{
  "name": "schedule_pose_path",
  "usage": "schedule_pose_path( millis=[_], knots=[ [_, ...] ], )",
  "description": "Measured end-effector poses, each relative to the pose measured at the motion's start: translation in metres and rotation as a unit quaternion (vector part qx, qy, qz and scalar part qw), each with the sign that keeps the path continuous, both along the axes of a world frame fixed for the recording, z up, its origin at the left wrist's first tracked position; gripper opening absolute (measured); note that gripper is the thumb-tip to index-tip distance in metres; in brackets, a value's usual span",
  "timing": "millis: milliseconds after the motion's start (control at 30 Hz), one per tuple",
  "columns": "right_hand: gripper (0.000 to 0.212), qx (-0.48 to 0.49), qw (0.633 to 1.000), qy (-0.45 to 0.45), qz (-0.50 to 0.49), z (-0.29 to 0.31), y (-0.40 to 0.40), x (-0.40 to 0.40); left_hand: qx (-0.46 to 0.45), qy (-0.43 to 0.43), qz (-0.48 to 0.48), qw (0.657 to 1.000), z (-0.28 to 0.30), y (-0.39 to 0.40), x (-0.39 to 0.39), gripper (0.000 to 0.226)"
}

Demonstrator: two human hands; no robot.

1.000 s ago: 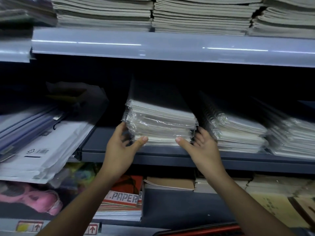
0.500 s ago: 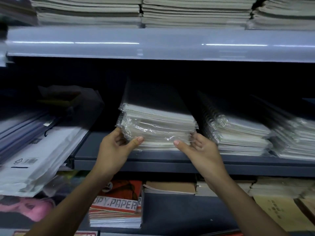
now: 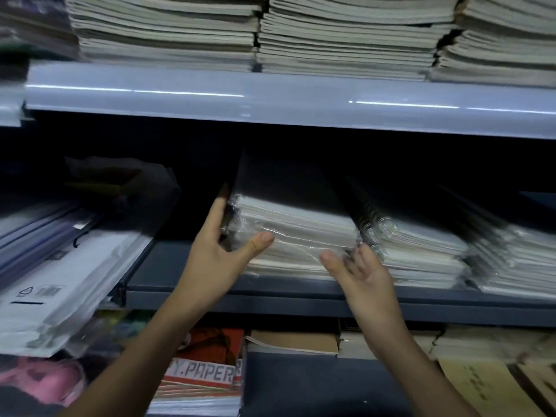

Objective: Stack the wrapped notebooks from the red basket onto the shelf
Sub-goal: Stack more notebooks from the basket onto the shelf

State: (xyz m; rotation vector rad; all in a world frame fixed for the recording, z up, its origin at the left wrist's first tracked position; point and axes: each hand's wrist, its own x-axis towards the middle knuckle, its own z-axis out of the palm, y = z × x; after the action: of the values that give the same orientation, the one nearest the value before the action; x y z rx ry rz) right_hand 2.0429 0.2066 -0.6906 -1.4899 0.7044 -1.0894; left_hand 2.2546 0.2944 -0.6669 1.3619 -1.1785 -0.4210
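Observation:
A stack of plastic-wrapped notebooks [image 3: 301, 233] lies on the dark grey middle shelf [image 3: 180, 281], its front edge close to the shelf's lip. My left hand [image 3: 216, 254] clasps the stack's front left corner, thumb pressed on the front and fingers running up the left side. My right hand [image 3: 358, 272] is at the front right corner with fingers spread, fingertips at the wrap and nothing held. The red basket is out of view.
Spiral-bound wrapped notebooks [image 3: 421, 248] sit right against the stack, with another wrapped pile [image 3: 517, 260] further right. White packets [image 3: 60, 281] slope at the left. The upper shelf edge [image 3: 270, 100] carries tall notebook piles [image 3: 331, 34]. Copy paper packs [image 3: 204, 377] lie below.
My left hand's fingers have slid up the stack's left side. My right hand has come off the right corner and its fingers have spread.

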Motion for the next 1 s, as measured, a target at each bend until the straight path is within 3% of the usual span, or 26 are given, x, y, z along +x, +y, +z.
schedule_pose_path(
  millis=[33, 233, 367, 467, 500, 567, 667, 733, 867, 1000],
  knots=[
    [0.019, -0.014, 1.0, 0.007, -0.018, 0.001, 0.001, 0.004, -0.012, -0.005, 0.011, 1.0, 0.001, -0.003, -0.003, 0.074],
    [0.049, -0.046, 0.99, -0.019, -0.134, 0.002, -0.003, 0.022, -0.051, -0.035, 0.125, 0.99, -0.001, -0.015, -0.015, 0.029],
    [0.047, -0.033, 0.989, -0.004, -0.147, -0.001, -0.009, 0.025, -0.041, -0.044, 0.136, 0.989, -0.001, -0.016, -0.016, 0.034],
    [0.017, -0.013, 0.996, -0.008, -0.088, -0.005, -0.008, 0.021, -0.001, 0.024, 0.093, 0.995, -0.017, -0.006, -0.008, 0.076],
    [0.021, -0.01, 0.997, -0.008, -0.073, -0.007, -0.007, 0.02, 0.003, 0.035, 0.075, 0.997, -0.024, -0.003, -0.007, 0.082],
    [0.028, 0.013, 0.998, -0.007, -0.065, -0.007, -0.008, 0.02, 0.011, 0.038, 0.044, 0.998, -0.034, -0.002, -0.009, 0.068],
    [0.032, 0.053, 0.995, -0.015, -0.08, -0.005, -0.012, 0.024, 0.023, 0.016, 0.055, 0.998, -0.032, -0.005, -0.014, 0.017],
    [0.043, 0.054, 0.994, -0.024, -0.095, -0.006, -0.015, 0.026, 0.015, 0.017, 0.077, 0.997, -0.031, -0.007, -0.015, 0.016],
    [0.042, 0.051, 0.992, -0.036, -0.11, -0.004, -0.018, 0.031, 0.009, 0.02, 0.092, 0.996, -0.031, -0.009, -0.017, 0.021],
    [0.02, 0.032, 0.994, 0.002, -0.106, -0.004, -0.017, 0.028, 0.033, 0.033, 0.064, 0.997, -0.031, -0.006, -0.008, 0.023]
  ],
)
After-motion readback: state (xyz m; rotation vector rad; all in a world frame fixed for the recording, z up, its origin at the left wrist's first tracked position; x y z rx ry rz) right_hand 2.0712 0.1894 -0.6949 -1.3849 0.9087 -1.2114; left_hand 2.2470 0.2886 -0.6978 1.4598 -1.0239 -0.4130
